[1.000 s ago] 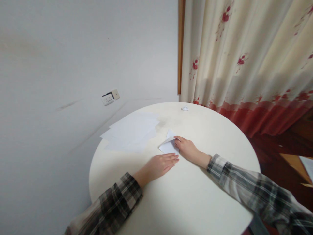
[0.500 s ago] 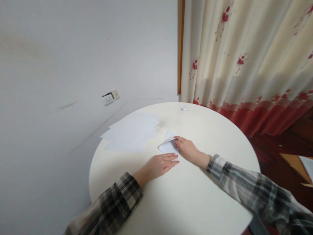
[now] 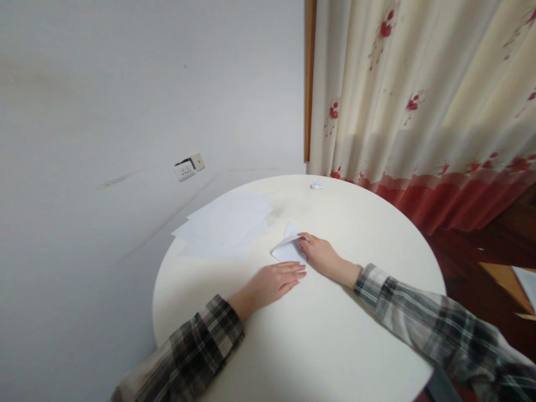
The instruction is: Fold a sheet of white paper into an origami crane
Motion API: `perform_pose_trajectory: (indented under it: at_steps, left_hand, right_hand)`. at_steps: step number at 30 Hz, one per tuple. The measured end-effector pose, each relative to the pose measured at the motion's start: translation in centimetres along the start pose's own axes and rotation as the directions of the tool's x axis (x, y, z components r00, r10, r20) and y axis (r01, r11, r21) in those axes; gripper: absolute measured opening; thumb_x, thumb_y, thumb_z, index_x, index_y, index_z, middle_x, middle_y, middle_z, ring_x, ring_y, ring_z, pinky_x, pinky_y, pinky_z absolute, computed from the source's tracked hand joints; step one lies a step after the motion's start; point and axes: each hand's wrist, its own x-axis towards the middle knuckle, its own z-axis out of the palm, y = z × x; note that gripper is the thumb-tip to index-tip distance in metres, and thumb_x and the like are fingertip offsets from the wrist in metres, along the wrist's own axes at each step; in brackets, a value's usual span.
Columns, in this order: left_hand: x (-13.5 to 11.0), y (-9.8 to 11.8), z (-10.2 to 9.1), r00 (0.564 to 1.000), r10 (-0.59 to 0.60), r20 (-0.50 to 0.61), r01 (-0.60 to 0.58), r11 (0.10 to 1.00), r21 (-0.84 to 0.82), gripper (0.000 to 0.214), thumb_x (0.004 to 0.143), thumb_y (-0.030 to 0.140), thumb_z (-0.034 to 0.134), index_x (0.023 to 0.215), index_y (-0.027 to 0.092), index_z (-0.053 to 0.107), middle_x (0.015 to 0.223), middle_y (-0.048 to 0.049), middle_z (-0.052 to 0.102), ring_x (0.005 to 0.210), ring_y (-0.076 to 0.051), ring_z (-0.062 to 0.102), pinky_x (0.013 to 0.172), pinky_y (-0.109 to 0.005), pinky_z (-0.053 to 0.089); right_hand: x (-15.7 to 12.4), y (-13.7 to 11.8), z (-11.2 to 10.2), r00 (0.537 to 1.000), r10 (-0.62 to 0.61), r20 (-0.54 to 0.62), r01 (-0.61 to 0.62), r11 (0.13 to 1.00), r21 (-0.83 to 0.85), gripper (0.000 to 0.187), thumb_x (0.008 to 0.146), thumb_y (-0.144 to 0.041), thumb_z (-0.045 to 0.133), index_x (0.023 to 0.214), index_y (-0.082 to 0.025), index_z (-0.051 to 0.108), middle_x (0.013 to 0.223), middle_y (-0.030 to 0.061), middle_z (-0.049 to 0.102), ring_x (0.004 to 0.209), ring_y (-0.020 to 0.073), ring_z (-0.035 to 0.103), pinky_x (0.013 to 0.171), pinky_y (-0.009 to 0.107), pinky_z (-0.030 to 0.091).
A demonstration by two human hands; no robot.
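Observation:
A small folded sheet of white paper [image 3: 288, 252] lies on the round white table [image 3: 335, 335], with one flap raised off the rest. My right hand [image 3: 320, 255] pinches the edge of that flap between thumb and fingers at the paper's right side. Over the near edge of the paper, my left hand [image 3: 274, 283] lies flat with its fingers stretched out to the right. Its fingertips cover the paper's near corner, so that part is hidden.
Several loose white sheets [image 3: 228, 226] overlap on the left of the table. A crumpled bit of paper [image 3: 317, 185] sits near the far edge. Behind are a wall with a socket [image 3: 185, 170] and, to the right, a flowered curtain [image 3: 402, 111].
Almost nothing differs. The fingers of my left hand have shifted very slightly on the paper; my right hand keeps its pinch on the flap.

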Motion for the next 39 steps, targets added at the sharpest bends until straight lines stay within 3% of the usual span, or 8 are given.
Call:
perform_pose_trajectory:
  at_steps: [10,39]
  left_hand:
    - [0.1,0.2,-0.3,0.999,-0.032,-0.03,0.032,0.999,0.0,0.028,0.09,0.023,0.041,0.112,0.02,0.059,0.125,-0.0042,0.054,0.121,-0.016,0.044,0.103,-0.031,0.036]
    - [0.2,0.1,-0.1,0.999,-0.011,-0.037,0.011,1.0,0.005,0.027,0.089,0.021,0.044,0.109,0.018,0.061,0.124,-0.0064,0.055,0.119,-0.016,0.047,0.101,-0.03,0.038]
  right_hand:
    - [-0.3,0.0,-0.2,0.999,-0.032,-0.043,0.031,0.999,-0.021,0.023,0.09,-0.017,0.037,0.102,-0.012,0.055,0.122,0.0132,0.05,0.095,0.019,0.058,0.073,0.028,0.05]
    - [-0.4,-0.7,-1.3,0.998,0.024,0.049,-0.021,0.997,-0.071,0.015,0.09,-0.022,0.04,0.098,-0.018,0.052,0.097,0.006,0.056,0.083,0.0173,0.057,0.059,0.024,0.041]
